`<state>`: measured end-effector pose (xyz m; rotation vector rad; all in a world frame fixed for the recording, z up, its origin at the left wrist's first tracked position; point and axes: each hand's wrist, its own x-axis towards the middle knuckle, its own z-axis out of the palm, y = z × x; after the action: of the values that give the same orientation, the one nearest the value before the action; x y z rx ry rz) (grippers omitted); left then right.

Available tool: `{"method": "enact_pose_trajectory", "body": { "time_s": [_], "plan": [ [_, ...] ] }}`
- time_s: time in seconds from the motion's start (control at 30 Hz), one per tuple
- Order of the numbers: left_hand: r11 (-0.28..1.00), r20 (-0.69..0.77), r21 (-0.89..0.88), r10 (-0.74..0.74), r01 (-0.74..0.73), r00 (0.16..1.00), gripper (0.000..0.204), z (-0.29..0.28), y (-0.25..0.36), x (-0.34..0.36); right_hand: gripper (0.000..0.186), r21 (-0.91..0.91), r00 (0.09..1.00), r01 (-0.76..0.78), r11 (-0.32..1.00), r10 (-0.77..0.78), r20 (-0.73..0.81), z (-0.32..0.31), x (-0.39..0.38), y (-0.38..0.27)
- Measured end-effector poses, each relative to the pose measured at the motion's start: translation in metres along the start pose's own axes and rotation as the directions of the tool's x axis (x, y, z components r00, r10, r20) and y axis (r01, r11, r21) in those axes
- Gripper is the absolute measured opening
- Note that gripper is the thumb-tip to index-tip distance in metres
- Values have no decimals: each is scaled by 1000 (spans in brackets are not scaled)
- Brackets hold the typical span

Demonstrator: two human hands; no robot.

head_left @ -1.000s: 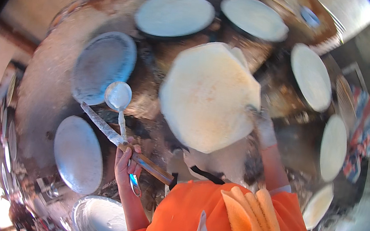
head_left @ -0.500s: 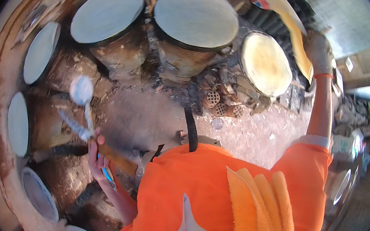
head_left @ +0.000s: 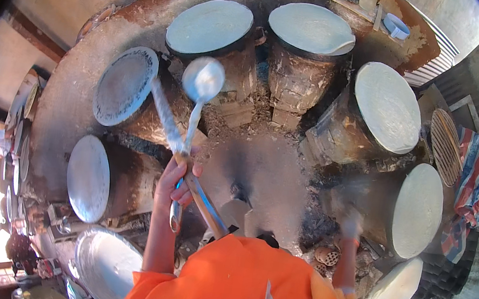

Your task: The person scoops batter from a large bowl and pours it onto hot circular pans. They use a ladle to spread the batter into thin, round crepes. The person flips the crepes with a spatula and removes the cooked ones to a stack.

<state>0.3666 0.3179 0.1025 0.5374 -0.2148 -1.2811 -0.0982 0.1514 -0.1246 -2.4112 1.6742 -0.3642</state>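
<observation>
My left hand [head_left: 177,182] is closed round two tools at once. One is a metal ladle [head_left: 203,80] with a round bowl, held bowl upward. Crossing it is a stick-like tool with a brown wooden handle [head_left: 206,204] and a long whitish end [head_left: 164,117], its exact kind unclear. My right hand [head_left: 351,224] is smeared by motion, low at the right near a round griddle [head_left: 417,211] coated in pale batter; its fingers cannot be made out. Ahead of the ladle is a bare, dark-speckled griddle [head_left: 126,86].
Several batter-coated griddles, such as the far one [head_left: 311,30], sit on clay stoves around me. A yellowish sheet [head_left: 394,293] covers one at lower right. A wide pan [head_left: 108,268] with whitish contents is at lower left. Perforated bricks [head_left: 327,256] and striped cloth [head_left: 475,175] are rightward.
My view has swung left, bringing the left-side griddles in. My right hand has come away from the yellow sheet at upper right and dropped lower. My left hand still holds both tools.
</observation>
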Motion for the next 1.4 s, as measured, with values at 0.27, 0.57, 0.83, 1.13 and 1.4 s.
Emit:
{"method": "enact_pose_trajectory", "body": {
  "time_s": [0.27, 0.57, 0.83, 1.13, 1.4],
  "plan": [
    [982, -338, -67, 146, -178, 930, 32, -92, 56, -18, 49, 671, 621, -113, 733, -475, 624, 109, 198, -352],
    [865, -540, 42, 440, -499, 717, 35, -97, 120, -36, 77, 459, 913, -131, 879, -74, 402, 115, 496, -444],
    [730, -749, 64, 486, -681, 450, 37, -83, 108, -41, 54, 575, 726, 97, 812, -453, 517, 208, 482, -459],
    [580, -714, 255, 653, -774, 254, 40, -68, 100, -85, 40, 787, 145, -255, 562, -782, 606, 64, 316, -704],
    [512, -806, 527, 553, -678, -209, 27, -125, 75, -185, 75, 879, -728, 432, -203, -653, 207, -1, -27, -693]
  ]
}}
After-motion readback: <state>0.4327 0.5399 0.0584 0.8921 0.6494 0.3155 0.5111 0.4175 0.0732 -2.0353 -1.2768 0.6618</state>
